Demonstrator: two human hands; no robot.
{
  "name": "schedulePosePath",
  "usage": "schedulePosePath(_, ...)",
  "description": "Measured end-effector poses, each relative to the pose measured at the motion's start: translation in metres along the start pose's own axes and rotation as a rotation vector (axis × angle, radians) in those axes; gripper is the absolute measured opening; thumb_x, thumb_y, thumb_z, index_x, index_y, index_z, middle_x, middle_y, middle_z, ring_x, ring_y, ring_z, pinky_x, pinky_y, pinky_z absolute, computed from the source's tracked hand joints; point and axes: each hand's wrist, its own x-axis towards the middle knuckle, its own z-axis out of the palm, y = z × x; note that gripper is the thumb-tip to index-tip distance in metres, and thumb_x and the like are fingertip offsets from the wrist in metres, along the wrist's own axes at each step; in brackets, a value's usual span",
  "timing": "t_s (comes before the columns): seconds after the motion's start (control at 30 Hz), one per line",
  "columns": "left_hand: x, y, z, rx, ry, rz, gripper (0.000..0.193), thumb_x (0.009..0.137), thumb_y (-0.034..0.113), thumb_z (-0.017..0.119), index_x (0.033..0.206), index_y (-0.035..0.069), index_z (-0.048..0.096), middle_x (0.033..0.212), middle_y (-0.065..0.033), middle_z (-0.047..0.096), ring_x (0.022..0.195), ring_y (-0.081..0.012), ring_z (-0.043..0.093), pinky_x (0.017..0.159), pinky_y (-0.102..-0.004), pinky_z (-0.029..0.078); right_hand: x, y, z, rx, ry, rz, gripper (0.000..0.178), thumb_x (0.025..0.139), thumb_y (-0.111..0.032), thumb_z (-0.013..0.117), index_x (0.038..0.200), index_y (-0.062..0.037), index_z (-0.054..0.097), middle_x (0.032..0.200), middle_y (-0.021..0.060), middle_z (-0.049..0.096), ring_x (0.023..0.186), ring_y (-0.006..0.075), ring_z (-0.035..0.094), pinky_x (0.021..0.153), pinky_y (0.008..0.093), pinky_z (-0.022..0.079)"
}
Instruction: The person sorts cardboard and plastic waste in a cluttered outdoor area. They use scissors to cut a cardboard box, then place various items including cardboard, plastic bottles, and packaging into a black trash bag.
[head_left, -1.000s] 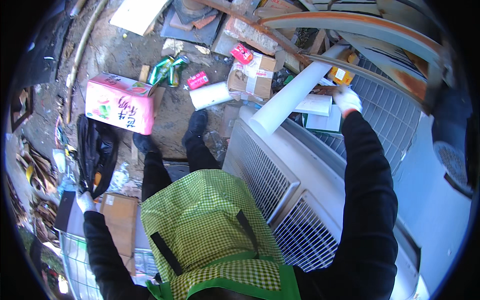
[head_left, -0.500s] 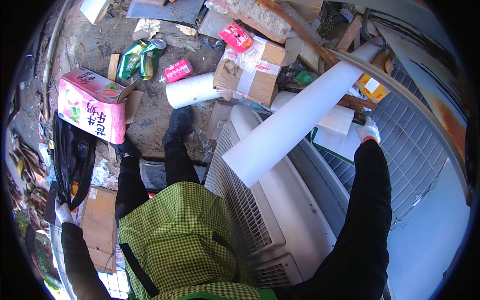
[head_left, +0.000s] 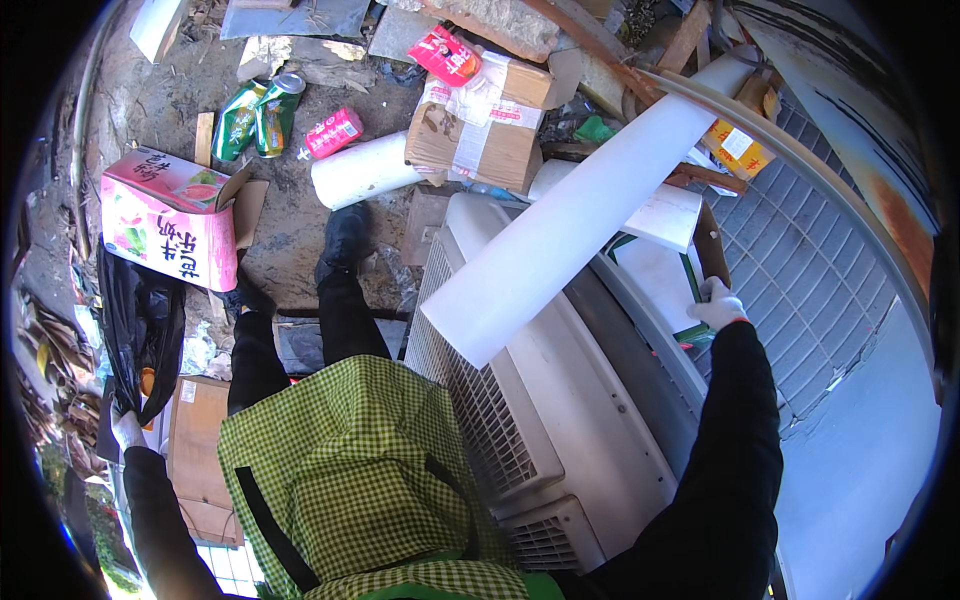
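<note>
The right hand (head_left: 718, 303), white-gloved, is holding the near right edge of a flat white box with green edges (head_left: 652, 272), its fingers curling around the rim. The box is lying beside a pale louvred casing (head_left: 612, 400), over grey tiles (head_left: 790, 285), while a white block (head_left: 668, 218) is overlapping its far part. Apparently of card, it is probably weighing little, staying stiff along its folds but bending across its face; the green edge is offering the surest hold, the smooth panel a more slippery one. The left hand (head_left: 128, 430), likewise gloved, is gripping the lower end of a black plastic bag (head_left: 165, 345), which is hanging in glossy wrinkles; so thin and limp a film is probably best held by bunching its rim. A long white roll (head_left: 590, 215), smooth and cylindrical, is slanting across the casing. Beyond, a brown cardboard box (head_left: 520, 95) is showing creases and tape, crumpled green cans (head_left: 258, 117) are reflecting light, and a pink carton (head_left: 165, 225) is standing with flaps spreading.
</note>
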Motion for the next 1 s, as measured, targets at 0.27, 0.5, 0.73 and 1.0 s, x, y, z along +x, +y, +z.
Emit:
schedulePosePath(0.27,0.002,-0.012,0.005,-0.057,-0.004,0.044,0.068,0.067,-0.01,0.035,0.131,0.0,0.058,0.113,-0.0102,0.067,0.097,-0.0243,0.067,0.079,-0.0312,0.056,-0.02,0.021,0.013,-0.517,-0.001,-0.276,0.034,0.089,-0.018,0.057,0.122,-0.01,0.057,0.116,0.0182,0.064,0.108,0.0403,0.061,0.091,0.0448,0.051)
schedulePosePath(0.5,0.01,-0.013,0.008,-0.103,0.014,0.01,0.064,0.07,-0.01,0.036,0.13,-0.003,0.057,0.111,-0.0092,0.066,0.095,-0.0209,0.066,0.082,-0.028,0.051,-0.05,0.054,-0.034,-0.713,0.153,0.11,0.037,0.098,-0.041,0.048,0.106,-0.0151,0.073,0.101,0.0143,0.071,0.097,0.0363,0.068,0.085,0.0494,0.054)
schedulePosePath(0.73,0.017,-0.042,0.042,-0.277,-0.102,-0.035,0.063,0.071,-0.01,0.039,0.132,-0.004,0.055,0.114,-0.0106,0.066,0.099,-0.0212,0.065,0.086,-0.0296,0.05,-0.157,0.01,-0.161,-0.935,0.341,0.055,0.019,0.089,-0.025,0.061,0.093,-0.0124,0.074,0.093,0.0173,0.071,0.09,0.0367,0.069,0.081,0.0477,0.056)
schedulePosePath(1.0,-0.005,-0.081,0.066,-0.397,-0.165,0.036,0.052,0.074,-0.014,0.042,0.121,-0.002,0.062,0.102,-0.007,0.067,0.087,-0.0178,0.065,0.079,-0.0288,0.051,-0.337,-0.18,-0.137,-1.544,0.863,-0.359,0.013,0.08,-0.016,0.059,0.08,-0.011,0.071,0.072,0.0088,0.065,0.076,0.027,0.064,0.068,0.044,0.045)
